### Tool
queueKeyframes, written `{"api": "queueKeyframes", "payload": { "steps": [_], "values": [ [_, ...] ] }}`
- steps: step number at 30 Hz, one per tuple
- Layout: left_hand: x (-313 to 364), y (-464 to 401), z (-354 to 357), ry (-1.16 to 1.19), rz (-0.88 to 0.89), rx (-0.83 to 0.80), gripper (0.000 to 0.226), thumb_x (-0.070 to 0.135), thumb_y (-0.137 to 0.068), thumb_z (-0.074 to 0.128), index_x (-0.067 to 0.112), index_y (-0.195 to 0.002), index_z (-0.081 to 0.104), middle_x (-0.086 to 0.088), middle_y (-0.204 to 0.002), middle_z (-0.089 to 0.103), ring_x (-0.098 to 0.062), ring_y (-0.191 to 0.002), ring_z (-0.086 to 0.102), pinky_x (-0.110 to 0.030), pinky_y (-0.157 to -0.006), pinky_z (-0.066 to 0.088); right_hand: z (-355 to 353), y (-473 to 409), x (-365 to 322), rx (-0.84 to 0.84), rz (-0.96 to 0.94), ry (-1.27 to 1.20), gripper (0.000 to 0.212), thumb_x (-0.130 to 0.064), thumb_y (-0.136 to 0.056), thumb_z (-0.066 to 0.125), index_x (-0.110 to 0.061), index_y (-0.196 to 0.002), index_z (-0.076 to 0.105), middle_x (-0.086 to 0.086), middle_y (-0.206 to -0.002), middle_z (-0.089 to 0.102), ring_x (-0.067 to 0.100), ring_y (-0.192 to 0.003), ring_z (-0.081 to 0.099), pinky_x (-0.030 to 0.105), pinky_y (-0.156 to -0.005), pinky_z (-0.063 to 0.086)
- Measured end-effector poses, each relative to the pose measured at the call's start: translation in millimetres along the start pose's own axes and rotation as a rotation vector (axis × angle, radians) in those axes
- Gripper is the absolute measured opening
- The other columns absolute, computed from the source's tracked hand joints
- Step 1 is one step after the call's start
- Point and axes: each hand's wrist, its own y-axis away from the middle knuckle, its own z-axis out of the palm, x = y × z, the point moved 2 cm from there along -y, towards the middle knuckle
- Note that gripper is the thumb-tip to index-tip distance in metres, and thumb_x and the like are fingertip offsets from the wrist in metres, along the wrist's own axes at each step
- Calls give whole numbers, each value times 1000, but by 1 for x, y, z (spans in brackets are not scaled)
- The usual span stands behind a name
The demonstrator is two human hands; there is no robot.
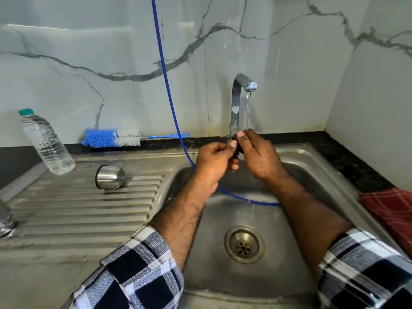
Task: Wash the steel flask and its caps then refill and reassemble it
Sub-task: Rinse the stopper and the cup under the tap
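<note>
Small dark cap [236,145]: being held between both hands under the thin stream from the tap [242,94], over the sink [296,157], so the rinse water is draining into the basin. Mostly hidden by fingers; it is probably the flask's inner stopper.

Left hand [214,160]: pinching the cap's near side, thumb on top, steadying it.

Right hand [259,152]: fingers curling around the far side, thumb pressing it, wet.

Steel cup-cap [110,176]: lying on its side on the ribbed draining surface [66,210], well apart, likely left to drain.

Flask body: possibly the steel object cut off at the left edge.

Bottle brush [113,137]: resting against the wall.

Plastic water bottle [45,142]: standing near the brush.

Blue hose [169,94]: hanging down into the sink.
</note>
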Motion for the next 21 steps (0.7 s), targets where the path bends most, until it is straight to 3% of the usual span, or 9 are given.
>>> {"api": "queueKeyframes", "payload": {
  "steps": [2,6,8,11,13,15,18,21],
  "values": [
    [-3,-1,-2,-154,199,7,10,15,-97,78,11,-94,69,-4,-75,74,-18,-59,70,-36,-61,62,-1,-2,-3,-26,124,-79,51,-54,-109,35,-17,-92,65,6,-79,67,24,-75,64,42,-69,53],
    [-6,1,-2,-554,615,-82,22,22,-88,83,21,-105,70,3,-93,73,-17,-82,73,-36,-74,64,-12,1,3,-265,754,-412,56,-58,-107,34,-19,-78,60,-2,-55,42,15,-44,34,23,-42,27],
    [-7,1,-1,-622,711,-106,28,23,-87,84,18,-110,69,2,-101,71,-16,-89,71,-30,-77,60,-19,4,8,-314,857,-505,55,-60,-107,37,-16,-85,63,-2,-55,38,13,-42,29,20,-37,23],
    [-11,-3,-3,-526,494,-48,24,20,-89,84,26,-106,68,5,-98,73,-16,-75,75,-31,-70,64,-18,1,11,-262,692,-401,51,-54,-110,43,-12,-102,71,5,-63,57,13,-48,40,24,-42,31],
    [-20,-11,-11,-384,287,-12,19,15,-92,82,24,-104,69,1,-93,73,-18,-68,75,-36,-66,66,-12,0,11,-244,533,-371,39,-44,-111,48,-16,-116,74,12,-86,73,15,-62,53,28,-51,42],
    [-24,-14,-18,-230,164,-16,22,9,-96,77,15,-116,71,-11,-93,74,-21,-71,75,-37,-66,66,-5,0,15,-236,448,-463,24,-29,-109,58,-21,-123,75,10,-107,79,17,-78,65,29,-63,53],
    [-17,-10,-17,-64,100,-39,29,5,-99,72,11,-127,69,-14,-88,77,-18,-68,76,-29,-61,64,-6,-3,17,-150,402,-624,24,-11,-99,72,-15,-121,78,9,-110,81,21,-88,77,32,-76,63],
    [-10,-9,-15,-24,105,-52,17,7,-95,78,13,-109,72,-9,-86,78,-18,-73,76,-31,-63,63,-12,-4,17,-13,420,-679,20,-19,-94,78,-6,-109,80,10,-98,82,23,-82,77,32,-73,64]
  ]
}}
